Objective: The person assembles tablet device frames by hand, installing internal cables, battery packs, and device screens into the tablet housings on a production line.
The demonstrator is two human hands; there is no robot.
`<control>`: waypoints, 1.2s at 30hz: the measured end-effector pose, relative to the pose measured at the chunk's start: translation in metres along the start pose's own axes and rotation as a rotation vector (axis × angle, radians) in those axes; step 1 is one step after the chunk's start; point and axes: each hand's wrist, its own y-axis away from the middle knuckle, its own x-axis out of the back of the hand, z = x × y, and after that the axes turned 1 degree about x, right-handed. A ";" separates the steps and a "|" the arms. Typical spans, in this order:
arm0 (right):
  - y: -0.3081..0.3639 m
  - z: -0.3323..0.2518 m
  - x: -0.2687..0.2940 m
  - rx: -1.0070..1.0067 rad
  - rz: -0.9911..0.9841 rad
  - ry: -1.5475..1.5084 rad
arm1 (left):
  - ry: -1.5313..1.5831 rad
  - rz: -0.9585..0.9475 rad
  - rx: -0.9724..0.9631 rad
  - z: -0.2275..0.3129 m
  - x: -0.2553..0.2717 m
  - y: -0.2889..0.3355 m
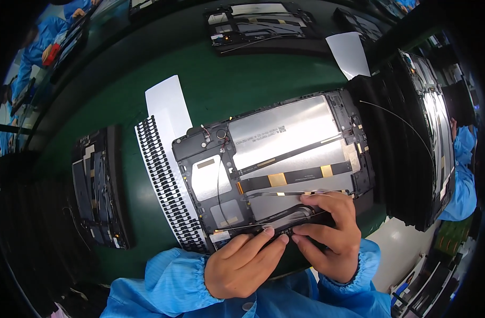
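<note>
An opened tablet point(301, 175) lies in front of me, with silver battery plates, black ribbon cables and gold patches showing. My left hand point(241, 265) rests at its near edge with the fingers bent together, one fingertip by a thin grey cable point(248, 229) along that edge. Just to the right, the thumb and a finger of my right hand point(332, 233) close in a pinch at the same edge. Another right finger touches a narrow ribbon cable point(279, 194) on the tablet. Whatever lies between the fingertips is too small and covered to make out.
A strip of small black tabs point(165, 180) on white backing lies left of the tablet on the green table point(126, 95). Other opened tablets sit at left point(94, 185), far side point(261, 26) and right point(433, 122), the last on a black stack point(391, 159). Blue-sleeved people work nearby.
</note>
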 end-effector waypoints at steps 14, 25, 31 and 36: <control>0.008 0.007 -0.016 0.364 0.118 0.268 | -0.139 -0.059 -0.085 0.001 -0.001 -0.006; 0.046 -0.028 -0.035 0.208 0.189 0.080 | 0.074 0.112 0.107 0.005 0.032 0.041; 0.074 -0.045 -0.116 -0.021 0.024 -0.009 | 0.017 0.086 0.533 0.002 -0.003 0.111; 0.077 -0.052 -0.136 0.051 0.040 0.198 | -0.050 0.047 0.526 0.003 -0.010 0.117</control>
